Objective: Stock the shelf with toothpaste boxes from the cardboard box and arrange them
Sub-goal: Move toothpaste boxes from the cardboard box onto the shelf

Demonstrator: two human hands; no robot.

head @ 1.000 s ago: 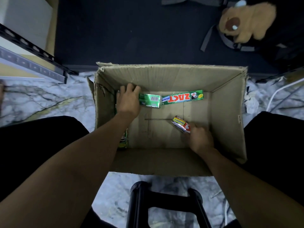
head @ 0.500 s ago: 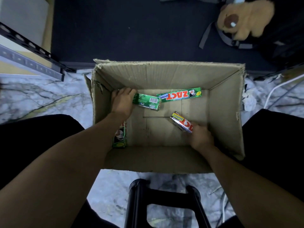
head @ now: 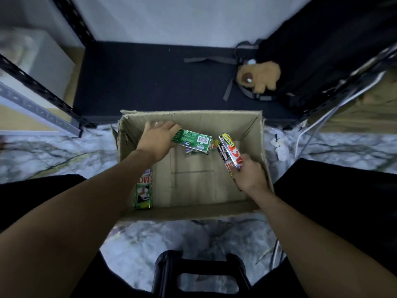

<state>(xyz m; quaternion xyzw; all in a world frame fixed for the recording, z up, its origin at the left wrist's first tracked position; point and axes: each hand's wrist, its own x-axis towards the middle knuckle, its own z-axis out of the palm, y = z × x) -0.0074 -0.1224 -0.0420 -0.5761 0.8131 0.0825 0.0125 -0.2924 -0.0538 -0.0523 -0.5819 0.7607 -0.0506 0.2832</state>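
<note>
Head view: toothpaste boxes (head: 193,140) in both hands.

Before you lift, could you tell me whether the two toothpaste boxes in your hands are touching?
Apart: the head view shows cardboard between the green box and the red box.

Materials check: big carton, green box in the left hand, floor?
Cardboard box: brown corrugated board, matte; torn, frayed rim. Green toothpaste box in the left hand: thin printed paperboard, probably glossy coated; it shows sheen and a barcode. Floor: looks like polished marble or marble-print tile; grey veining, can't tell which.
</note>
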